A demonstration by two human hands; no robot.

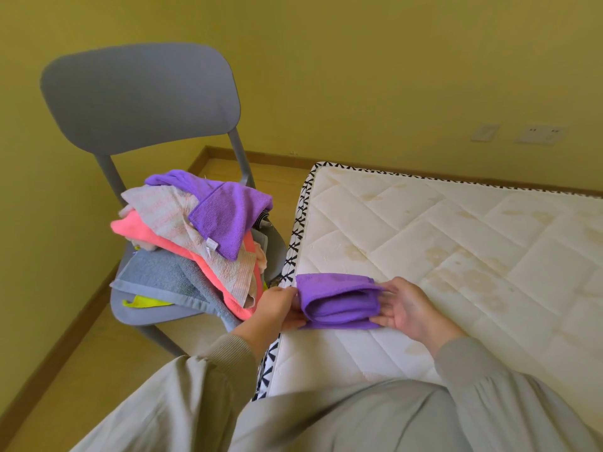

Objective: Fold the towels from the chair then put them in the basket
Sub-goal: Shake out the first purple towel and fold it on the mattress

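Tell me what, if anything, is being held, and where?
A folded purple towel on the mattress: the left hand pinches its left end, the right hand touches its right end, grip unclear.

You had the folded purple towel (339, 305) on the near left edge of the mattress (456, 243), doubled into a thick bundle with its layers open toward you. The rest lay heaped unfolded on the grey chair (140, 99): another purple towel (225, 216) on top, then a peach-striped towel (169, 210), a coral towel (130, 228), a grey towel (160, 275) and a yellow-green cloth (143, 301).
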